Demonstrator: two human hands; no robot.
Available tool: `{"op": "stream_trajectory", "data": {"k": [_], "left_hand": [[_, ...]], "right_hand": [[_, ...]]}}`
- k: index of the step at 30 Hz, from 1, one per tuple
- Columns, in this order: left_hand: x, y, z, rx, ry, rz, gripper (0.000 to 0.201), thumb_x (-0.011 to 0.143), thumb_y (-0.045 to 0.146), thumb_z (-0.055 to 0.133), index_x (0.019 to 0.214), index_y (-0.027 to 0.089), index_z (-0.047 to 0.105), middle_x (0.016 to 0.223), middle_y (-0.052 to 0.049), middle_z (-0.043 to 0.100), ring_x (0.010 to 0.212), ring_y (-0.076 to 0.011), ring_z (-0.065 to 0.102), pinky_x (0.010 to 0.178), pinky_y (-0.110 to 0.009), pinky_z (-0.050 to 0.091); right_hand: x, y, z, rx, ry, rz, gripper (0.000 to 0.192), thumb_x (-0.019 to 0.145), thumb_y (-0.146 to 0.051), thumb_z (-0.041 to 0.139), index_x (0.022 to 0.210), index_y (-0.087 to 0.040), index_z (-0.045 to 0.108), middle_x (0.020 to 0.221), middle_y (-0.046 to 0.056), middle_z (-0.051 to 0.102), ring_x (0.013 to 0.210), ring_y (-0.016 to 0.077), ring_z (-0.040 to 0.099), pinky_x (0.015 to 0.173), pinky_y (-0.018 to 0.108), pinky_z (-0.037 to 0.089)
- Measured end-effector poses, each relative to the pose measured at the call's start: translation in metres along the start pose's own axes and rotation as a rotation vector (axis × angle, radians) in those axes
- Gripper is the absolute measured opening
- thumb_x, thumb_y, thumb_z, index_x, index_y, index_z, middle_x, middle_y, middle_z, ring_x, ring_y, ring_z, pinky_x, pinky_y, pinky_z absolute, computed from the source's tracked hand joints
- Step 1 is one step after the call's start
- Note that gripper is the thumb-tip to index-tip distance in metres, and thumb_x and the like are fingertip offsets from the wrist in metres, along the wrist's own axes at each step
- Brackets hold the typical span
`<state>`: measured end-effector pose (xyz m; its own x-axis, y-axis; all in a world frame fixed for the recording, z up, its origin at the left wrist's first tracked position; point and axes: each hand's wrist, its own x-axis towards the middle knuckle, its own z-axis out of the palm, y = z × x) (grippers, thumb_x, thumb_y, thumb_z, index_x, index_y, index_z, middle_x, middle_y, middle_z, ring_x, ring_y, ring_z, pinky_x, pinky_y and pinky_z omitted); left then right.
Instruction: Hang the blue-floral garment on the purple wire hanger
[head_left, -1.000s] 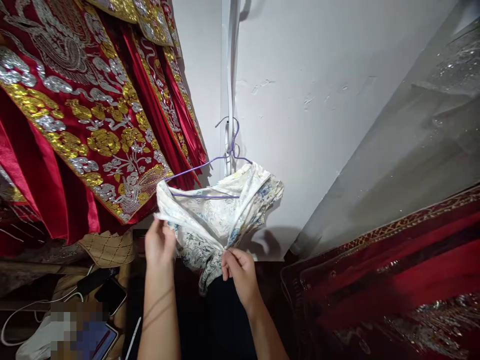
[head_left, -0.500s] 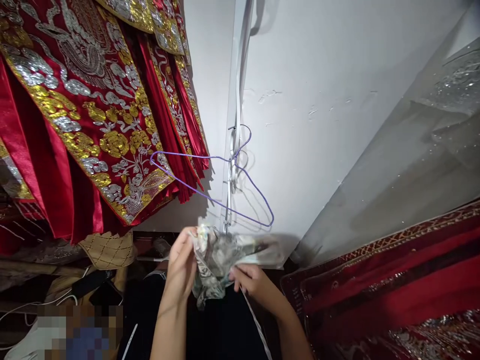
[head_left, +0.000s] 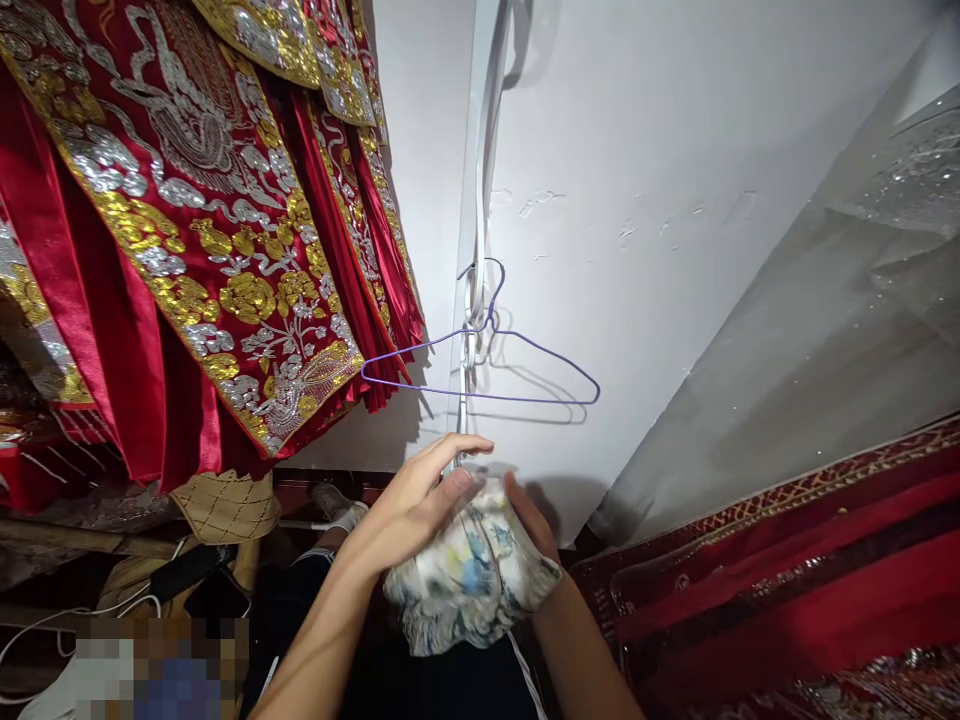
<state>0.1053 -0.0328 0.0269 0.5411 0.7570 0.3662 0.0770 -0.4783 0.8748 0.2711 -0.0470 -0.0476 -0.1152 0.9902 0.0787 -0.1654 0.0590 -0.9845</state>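
Observation:
A bunched printed cloth (head_left: 480,575), white with blue, yellow and dark patterns and a gathered lower edge, is between my hands, over my lap. My left hand (head_left: 420,505) reaches over its upper left side with the fingers stretched out and the thumb apart, touching the top of the fabric. On the right side my right hand (head_left: 529,515) is partly behind the cloth, which lies across its wrist and stays up there; most of its fingers are hidden. Above both hands a purple wire hanger (head_left: 517,399) hangs bare from a pale strap (head_left: 478,200).
Red garments with gold and silver embroidery (head_left: 247,300) hang at the left. A white wall (head_left: 637,130) is ahead. Translucent plastic sheeting (head_left: 780,360) and red decorated fabric (head_left: 825,560) are at the right. A phone (head_left: 217,597) and white cables lie lower left.
The cloth has been turned and gathered into a rounder bunch. My left hand has moved right over its top, and my right hand has gone behind it. The hanger has swung round, facing me.

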Motion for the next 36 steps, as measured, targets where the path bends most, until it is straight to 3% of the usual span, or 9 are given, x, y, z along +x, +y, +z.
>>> {"op": "stream_trajectory", "data": {"k": [6, 11, 14, 17, 20, 24, 27, 31, 36], "left_hand": [[0.005, -0.049, -0.023, 0.112, -0.472, -0.273, 0.079, 0.095, 0.074, 0.016, 0.079, 0.02, 0.072, 0.079, -0.009, 0.069, 0.082, -0.0256, 0.066, 0.084, -0.036, 0.05], [-0.017, -0.049, -0.073, 0.725, -0.345, -0.306, 0.041, 0.088, 0.057, 0.056, 0.072, 0.021, 0.067, 0.068, -0.007, 0.067, 0.064, -0.0237, 0.062, 0.067, -0.032, 0.043], [-0.029, -0.043, -0.093, 0.972, -0.31, -0.462, 0.025, 0.085, 0.041, 0.06, 0.074, 0.02, 0.069, 0.079, -0.015, 0.073, 0.075, -0.0326, 0.069, 0.073, -0.038, 0.046], [-0.038, -0.044, -0.097, 1.071, -0.328, -0.516, 0.022, 0.085, 0.034, 0.058, 0.072, 0.02, 0.07, 0.082, -0.018, 0.074, 0.08, -0.0355, 0.071, 0.08, -0.043, 0.047], [-0.042, -0.047, -0.102, 1.054, -0.267, -0.493, 0.033, 0.092, 0.038, 0.048, 0.071, 0.022, 0.069, 0.081, -0.016, 0.073, 0.079, -0.0335, 0.071, 0.079, -0.041, 0.047], [-0.028, -0.047, -0.116, 0.822, -0.035, -0.403, 0.035, 0.094, 0.04, 0.047, 0.072, 0.023, 0.068, 0.078, -0.01, 0.072, 0.075, -0.0267, 0.067, 0.073, -0.034, 0.047], [-0.012, -0.044, -0.116, 0.324, 0.075, -0.314, 0.031, 0.088, 0.049, 0.06, 0.077, 0.023, 0.073, 0.08, -0.007, 0.073, 0.081, -0.026, 0.067, 0.076, -0.033, 0.05], [-0.007, -0.045, -0.084, -0.298, -0.033, -0.626, 0.05, 0.083, 0.066, 0.061, 0.082, 0.018, 0.077, 0.081, -0.011, 0.075, 0.073, -0.0262, 0.068, 0.067, -0.035, 0.053], [-0.031, -0.052, -0.036, -0.542, -0.238, -0.905, 0.064, 0.084, 0.073, 0.052, 0.068, 0.014, 0.071, 0.06, -0.007, 0.064, 0.059, -0.0197, 0.062, 0.06, -0.029, 0.049]], "right_hand": [[0.011, -0.069, -0.03, -0.231, -0.632, 0.333, 0.019, 0.069, -0.034, 0.079, 0.079, -0.019, 0.072, 0.078, 0.003, 0.07, 0.072, 0.02, 0.062, 0.068, 0.03, 0.05], [0.049, -0.106, -0.069, -0.537, -0.168, 0.005, 0.019, 0.08, -0.031, 0.066, 0.095, -0.019, 0.07, 0.073, 0.002, 0.068, 0.055, 0.0163, 0.057, 0.047, 0.024, 0.039], [0.088, -0.099, -0.073, -0.686, 0.138, -0.295, 0.034, 0.082, -0.027, 0.061, 0.115, -0.021, 0.067, 0.094, 0.005, 0.072, 0.068, 0.0181, 0.064, 0.063, 0.028, 0.049], [0.123, -0.072, -0.072, -0.758, 0.142, -0.379, 0.048, 0.086, -0.027, 0.054, 0.133, -0.025, 0.061, 0.137, 0.008, 0.062, 0.119, 0.0259, 0.061, 0.101, 0.037, 0.045], [0.14, -0.042, -0.082, -0.756, 0.098, -0.335, 0.042, 0.09, -0.034, 0.048, 0.126, -0.022, 0.066, 0.132, 0.008, 0.066, 0.122, 0.0267, 0.059, 0.104, 0.038, 0.042], [0.136, -0.025, -0.107, -0.783, 0.133, -0.324, 0.032, 0.09, -0.038, 0.046, 0.096, -0.018, 0.071, 0.091, 0.007, 0.073, 0.084, 0.0248, 0.064, 0.082, 0.036, 0.048], [0.13, -0.031, -0.115, -0.769, 0.212, -0.352, 0.034, 0.089, -0.037, 0.048, 0.112, -0.02, 0.068, 0.104, 0.008, 0.072, 0.091, 0.0251, 0.063, 0.085, 0.036, 0.047], [0.133, -0.035, -0.106, -0.799, 0.139, -0.35, 0.033, 0.089, -0.037, 0.047, 0.104, -0.021, 0.071, 0.102, 0.007, 0.072, 0.092, 0.0237, 0.064, 0.083, 0.033, 0.047], [0.126, -0.028, -0.109, -0.891, 0.195, -0.319, 0.024, 0.081, -0.034, 0.051, 0.064, -0.02, 0.061, 0.06, 0.0, 0.058, 0.062, 0.0177, 0.051, 0.059, 0.027, 0.037]]}}
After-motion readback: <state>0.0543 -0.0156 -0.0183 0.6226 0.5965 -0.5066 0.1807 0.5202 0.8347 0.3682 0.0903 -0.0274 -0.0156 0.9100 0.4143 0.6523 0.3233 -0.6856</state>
